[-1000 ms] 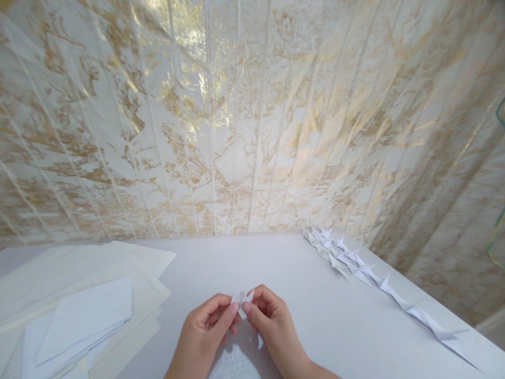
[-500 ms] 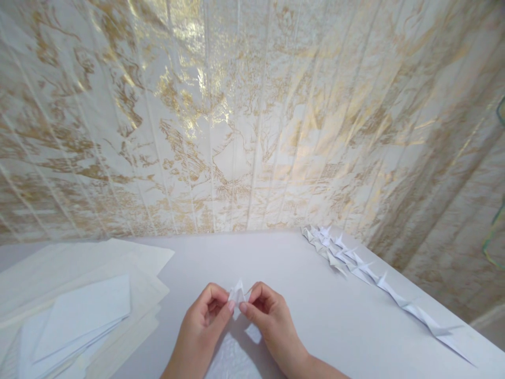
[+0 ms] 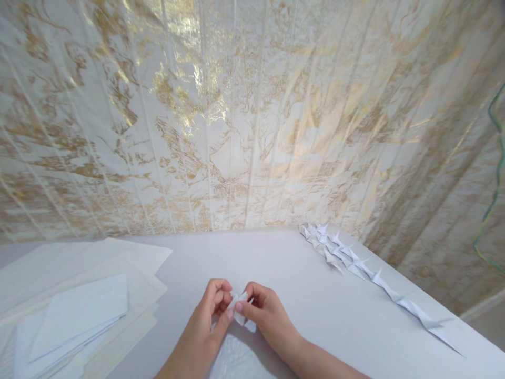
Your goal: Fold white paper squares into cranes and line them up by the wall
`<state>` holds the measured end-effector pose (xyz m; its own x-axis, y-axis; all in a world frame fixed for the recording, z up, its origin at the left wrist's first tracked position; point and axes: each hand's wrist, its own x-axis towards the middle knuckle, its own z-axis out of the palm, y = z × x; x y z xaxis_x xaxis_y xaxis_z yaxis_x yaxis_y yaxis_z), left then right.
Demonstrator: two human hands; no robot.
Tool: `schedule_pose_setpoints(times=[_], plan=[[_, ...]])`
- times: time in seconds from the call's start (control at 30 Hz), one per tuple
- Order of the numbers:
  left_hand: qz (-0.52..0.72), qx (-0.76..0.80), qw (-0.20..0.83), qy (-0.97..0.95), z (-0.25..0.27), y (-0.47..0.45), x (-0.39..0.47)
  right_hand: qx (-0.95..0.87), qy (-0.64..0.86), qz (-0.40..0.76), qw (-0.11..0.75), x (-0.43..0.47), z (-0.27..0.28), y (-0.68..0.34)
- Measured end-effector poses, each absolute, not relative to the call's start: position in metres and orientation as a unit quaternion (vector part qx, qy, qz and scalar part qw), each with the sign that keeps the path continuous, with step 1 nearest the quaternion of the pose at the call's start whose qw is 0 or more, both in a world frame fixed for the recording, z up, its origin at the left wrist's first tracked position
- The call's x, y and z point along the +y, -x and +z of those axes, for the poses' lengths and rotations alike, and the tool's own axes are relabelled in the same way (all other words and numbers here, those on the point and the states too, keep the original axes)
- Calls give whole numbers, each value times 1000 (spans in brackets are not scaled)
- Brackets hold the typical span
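Note:
A small folded piece of white paper [image 3: 239, 317] is held just above the table, low in the middle of the head view. My left hand [image 3: 209, 318] pinches its left side between thumb and fingers. From the other side, my right hand [image 3: 269, 314] grips it, with the thumb pressed across its front. Several points and creased layers of the paper show between the fingertips; the rest is covered by them. Below the hands lies a crinkled, clear-looking sheet [image 3: 239, 358] on the table.
Folded white paper cranes [image 3: 369, 269] stand in rows along the right edge of the white table [image 3: 221, 252]. At left, white paper sheets [image 3: 84, 310] lie on larger cream sheets [image 3: 138, 263]. A gold-patterned curtain [image 3: 189, 131] hangs behind; a green cord [image 3: 499, 168] dangles at far right.
The folded paper has turned in my fingers and looks more compact. My right thumb has moved up and left across it. The whole view has shifted slightly.

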<state>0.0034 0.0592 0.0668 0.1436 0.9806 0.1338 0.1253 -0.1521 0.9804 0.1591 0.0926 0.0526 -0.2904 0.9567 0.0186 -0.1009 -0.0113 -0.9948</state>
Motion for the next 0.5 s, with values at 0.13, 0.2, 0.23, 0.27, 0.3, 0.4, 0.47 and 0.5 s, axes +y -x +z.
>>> schedule_pose_setpoints(times=[0.13,0.2,0.23,0.27,0.3,0.4,0.47,0.5], plan=[[454,475,453,-603,69,-5,55,-538,396,598,444,90,55,-159],[458,480,457,-593,67,-5,55,-553,400,586,437,89,58,-159],[459,482,455,-592,66,-6,56,-561,401,580,434,88,59,-159],[459,483,451,-594,65,-6,57,-568,400,574,432,87,59,-159],[457,484,448,-597,64,-6,58,-576,399,570,430,87,59,-159],[443,483,458,-600,62,-8,57,-596,400,550,427,86,57,-159],[440,477,470,-599,62,-10,55,-599,395,546,433,85,56,-159],[446,475,472,-595,62,-11,54,-595,386,550,441,85,56,-159]])
